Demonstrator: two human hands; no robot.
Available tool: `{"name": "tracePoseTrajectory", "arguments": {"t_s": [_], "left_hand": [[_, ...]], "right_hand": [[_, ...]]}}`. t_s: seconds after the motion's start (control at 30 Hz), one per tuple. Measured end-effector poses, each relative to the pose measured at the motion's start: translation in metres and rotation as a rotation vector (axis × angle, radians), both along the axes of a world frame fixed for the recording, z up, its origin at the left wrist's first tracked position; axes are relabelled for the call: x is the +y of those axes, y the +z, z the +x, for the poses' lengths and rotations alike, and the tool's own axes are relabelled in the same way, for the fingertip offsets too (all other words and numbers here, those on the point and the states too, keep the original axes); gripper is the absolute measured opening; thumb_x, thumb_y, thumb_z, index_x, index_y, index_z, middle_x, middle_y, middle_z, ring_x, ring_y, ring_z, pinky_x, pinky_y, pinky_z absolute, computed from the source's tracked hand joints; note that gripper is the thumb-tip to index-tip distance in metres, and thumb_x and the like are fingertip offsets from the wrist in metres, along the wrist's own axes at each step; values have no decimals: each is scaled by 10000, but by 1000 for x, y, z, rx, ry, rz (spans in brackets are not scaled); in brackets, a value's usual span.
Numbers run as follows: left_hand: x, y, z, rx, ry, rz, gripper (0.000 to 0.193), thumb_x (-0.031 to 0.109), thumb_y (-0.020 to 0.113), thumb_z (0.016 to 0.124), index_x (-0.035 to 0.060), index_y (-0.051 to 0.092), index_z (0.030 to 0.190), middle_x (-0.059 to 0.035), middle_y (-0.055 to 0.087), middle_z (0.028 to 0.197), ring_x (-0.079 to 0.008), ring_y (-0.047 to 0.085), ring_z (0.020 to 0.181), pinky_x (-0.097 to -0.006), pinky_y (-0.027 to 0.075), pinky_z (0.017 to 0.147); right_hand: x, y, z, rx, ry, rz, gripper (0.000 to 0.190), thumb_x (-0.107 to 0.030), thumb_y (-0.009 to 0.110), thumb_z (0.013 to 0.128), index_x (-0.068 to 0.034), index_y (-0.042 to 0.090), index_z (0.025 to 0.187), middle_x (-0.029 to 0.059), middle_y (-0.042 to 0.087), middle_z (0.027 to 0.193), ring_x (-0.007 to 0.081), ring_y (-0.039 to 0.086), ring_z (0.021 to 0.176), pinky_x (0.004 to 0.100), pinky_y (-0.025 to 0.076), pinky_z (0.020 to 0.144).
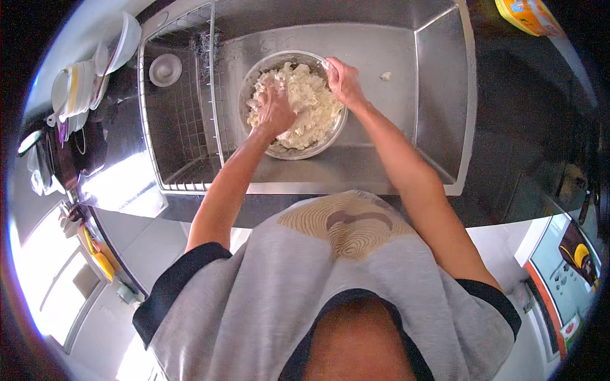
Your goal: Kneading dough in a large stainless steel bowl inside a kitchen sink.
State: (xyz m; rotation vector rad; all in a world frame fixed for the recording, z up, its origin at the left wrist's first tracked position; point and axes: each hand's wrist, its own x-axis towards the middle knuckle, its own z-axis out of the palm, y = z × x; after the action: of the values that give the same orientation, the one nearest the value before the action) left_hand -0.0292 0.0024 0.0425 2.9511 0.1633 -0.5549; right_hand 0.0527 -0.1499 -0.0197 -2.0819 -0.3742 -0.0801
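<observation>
A round metal bowl (pixel 305 153) rests on the floor of a stainless-steel sink (pixel 381 52). It is filled with a pale, crumbly, dough-like food mass (pixel 312 121); the pictures do not settle what it is. My left hand (pixel 274 107) lies palm down on the left part of this mass with its fingers apart. Bits of the mass cling to the fingers, and their tips are partly sunk in it. At the bowl's upper right rim, my right hand (pixel 344 83) is closed around the edge, with white residue on the fingers.
A wire rack (pixel 214 95) spans the sink's left side, above a round drain fitting (pixel 165 70). One small pale lump (pixel 385 75) lies on the sink floor. Dark countertop (pixel 519 124) surrounds the basin. Plates and bowls (pixel 78 88) stand at left; an orange-yellow package (pixel 526 16) sits upper right.
</observation>
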Motion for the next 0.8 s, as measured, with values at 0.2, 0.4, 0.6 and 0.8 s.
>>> {"name": "tracePoseTrajectory", "arguments": {"t_s": [0.2, 0.4, 0.6, 0.8], "left_hand": [[-43, 20, -8, -193, -209, -387, 398, 11, 469, 595, -30, 470, 991, -195, 463, 1038, -317, 430, 978, -341, 355, 848], [-51, -42, -9, -115, -298, -364, 209, 30, 477, 597, -18, 522, 796, -187, 528, 832, -314, 521, 801, -374, 429, 683], [-44, 6, -20, 448, -481, -219, 357, 51, 544, 586, 8, 478, 935, -176, 499, 940, -303, 452, 923, -379, 377, 774], [-44, -21, 8, 156, -621, -94, 631, 111, 665, 470, 17, 413, 1041, -144, 410, 1072, -297, 377, 1012, -373, 294, 875]], "right_hand": [[-4, 13, -2, 24, 74, 66, 170, -94, 435, 734, -20, 514, 865, 202, 535, 718, 345, 528, 673, 394, 415, 576], [1, 18, -6, 127, -13, 69, 147, -103, 452, 734, -40, 517, 849, 192, 535, 709, 355, 517, 673, 394, 414, 576], [-3, 18, -6, 150, 16, 13, 151, -123, 465, 737, -46, 520, 854, 193, 531, 702, 360, 513, 665, 402, 413, 582], [-1, 11, -7, 100, 41, 44, 168, -134, 454, 747, -37, 511, 871, 194, 535, 740, 343, 513, 710, 407, 406, 628]]}}
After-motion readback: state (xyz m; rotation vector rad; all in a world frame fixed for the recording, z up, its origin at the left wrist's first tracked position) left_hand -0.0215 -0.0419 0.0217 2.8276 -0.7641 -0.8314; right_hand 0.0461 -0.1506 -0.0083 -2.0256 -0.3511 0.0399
